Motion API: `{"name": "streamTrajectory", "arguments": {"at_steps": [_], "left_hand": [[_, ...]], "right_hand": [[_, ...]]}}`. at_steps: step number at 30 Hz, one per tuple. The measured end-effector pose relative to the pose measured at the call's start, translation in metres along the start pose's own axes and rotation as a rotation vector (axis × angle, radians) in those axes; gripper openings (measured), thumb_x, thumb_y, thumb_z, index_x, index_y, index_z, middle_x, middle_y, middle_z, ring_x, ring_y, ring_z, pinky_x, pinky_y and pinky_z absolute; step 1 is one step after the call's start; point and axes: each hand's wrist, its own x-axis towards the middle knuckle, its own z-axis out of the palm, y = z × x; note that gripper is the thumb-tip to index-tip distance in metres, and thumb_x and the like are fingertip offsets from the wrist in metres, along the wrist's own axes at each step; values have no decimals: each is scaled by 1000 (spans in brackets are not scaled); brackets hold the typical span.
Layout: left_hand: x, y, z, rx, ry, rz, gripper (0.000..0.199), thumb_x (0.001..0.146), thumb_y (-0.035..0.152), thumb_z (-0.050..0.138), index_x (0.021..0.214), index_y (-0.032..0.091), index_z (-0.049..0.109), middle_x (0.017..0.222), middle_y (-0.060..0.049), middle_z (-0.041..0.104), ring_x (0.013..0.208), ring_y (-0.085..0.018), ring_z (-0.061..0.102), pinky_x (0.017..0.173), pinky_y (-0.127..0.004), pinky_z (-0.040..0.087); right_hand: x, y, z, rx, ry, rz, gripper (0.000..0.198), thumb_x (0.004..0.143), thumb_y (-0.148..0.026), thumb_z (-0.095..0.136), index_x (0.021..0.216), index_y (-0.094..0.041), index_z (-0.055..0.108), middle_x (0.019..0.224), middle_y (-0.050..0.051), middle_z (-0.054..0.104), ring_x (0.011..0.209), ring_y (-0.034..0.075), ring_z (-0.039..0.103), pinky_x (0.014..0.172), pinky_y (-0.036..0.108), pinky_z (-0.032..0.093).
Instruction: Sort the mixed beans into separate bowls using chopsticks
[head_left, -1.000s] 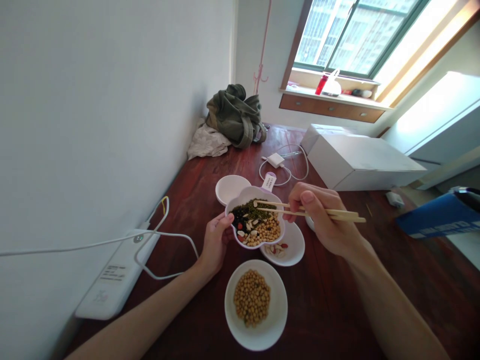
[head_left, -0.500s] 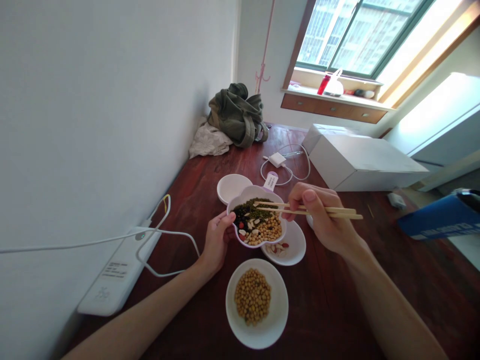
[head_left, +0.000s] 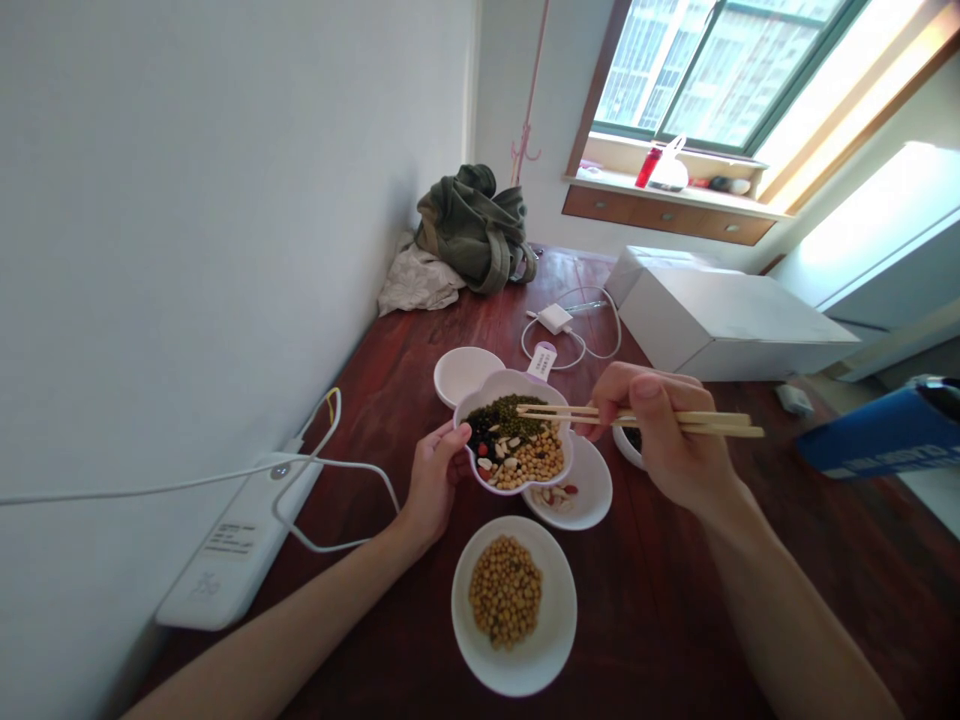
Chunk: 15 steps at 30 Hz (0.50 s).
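Observation:
My left hand [head_left: 439, 470] grips the left rim of a white, scalloped bowl with a lilac edge [head_left: 517, 488], thumb over the rim. Green beans, black beans, soybeans and a few peanuts lie in it in separate patches. In my right hand [head_left: 660, 420] is a pair of wooden chopsticks [head_left: 720, 421], their tips nearly together over the green beans. Whether the tips pinch a bean is too small to tell. Below stands a white bowl of soybeans [head_left: 514, 675]. Partly under the scalloped bowl is a white bowl [head_left: 596, 490] with peanuts.
A white bowl [head_left: 466, 372] sits behind the scalloped one; another with dark contents [head_left: 626, 450] is half hidden by my right hand. Left lies a power strip [head_left: 232, 550] with cables. Farther off are a charger [head_left: 555, 319], white box [head_left: 720, 310], green bag [head_left: 476, 230] and blue container [head_left: 877, 430].
My right hand has moved right with the chopsticks, and their tips have drawn closer together. More of the bowl with dark contents shows. My left hand and the scalloped bowl stay put.

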Motion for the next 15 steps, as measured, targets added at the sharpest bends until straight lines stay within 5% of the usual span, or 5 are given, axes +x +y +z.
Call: {"name": "streamTrajectory", "arguments": {"at_steps": [7,10,15], "left_hand": [[-2,0,1,-10,-8,-10,50,78,54,92,102,12,80,89,-10,84,80,-29,83,64,-33,67],[-2,0,1,-9,-8,-11,50,78,54,92,102,13,80,89,-9,84,80,-28,82,63,-32,66],[-1,1,3,-13,-12,-3,48,77,53,92,102,13,80,88,-9,84,81,-29,83,67,-35,68]], "right_hand": [[-16,-38,-33,-54,154,0,50,118,-47,51,77,-25,69,75,7,69,70,24,67,63,40,48],[-21,-47,-41,-162,120,92,49,118,-50,50,80,-26,70,76,6,69,68,23,64,61,41,44],[-15,-45,-34,-194,52,56,53,119,-52,45,79,-25,66,76,4,70,68,21,64,62,40,45]]}}
